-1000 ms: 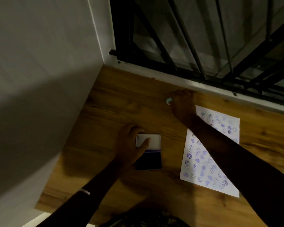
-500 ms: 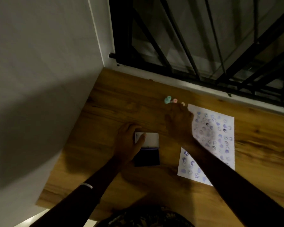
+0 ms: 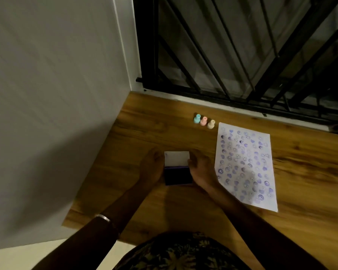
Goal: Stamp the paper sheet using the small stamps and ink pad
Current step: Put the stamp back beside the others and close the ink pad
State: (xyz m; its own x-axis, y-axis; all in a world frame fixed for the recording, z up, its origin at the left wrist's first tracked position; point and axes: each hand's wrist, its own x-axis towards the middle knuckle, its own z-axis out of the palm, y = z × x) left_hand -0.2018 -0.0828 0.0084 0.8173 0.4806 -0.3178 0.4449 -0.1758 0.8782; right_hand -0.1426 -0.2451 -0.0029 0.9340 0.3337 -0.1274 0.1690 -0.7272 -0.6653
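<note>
An open ink pad (image 3: pixel 177 175) lies on the wooden table (image 3: pixel 137 133), its white lid (image 3: pixel 177 158) flipped up behind the dark purple pad. My left hand (image 3: pixel 151 168) grips its left side and my right hand (image 3: pixel 202 170) holds its right side. To the right lies the paper sheet (image 3: pixel 245 164), covered with several purple stamp marks. Three small stamps stand in a row at the back: a blue stamp (image 3: pixel 197 118), a pink stamp (image 3: pixel 203 121) and a cream stamp (image 3: pixel 211 124). Neither hand holds a stamp.
A grey wall (image 3: pixel 57 114) bounds the table on the left. A black metal window grille (image 3: pixel 232 55) runs along the table's far edge. The table's front edge is near my patterned clothing (image 3: pixel 183 252).
My right hand left the stamps at the back and came down to the right side of the ink pad. The cream stamp now stands with the others. My left hand stayed on the pad.
</note>
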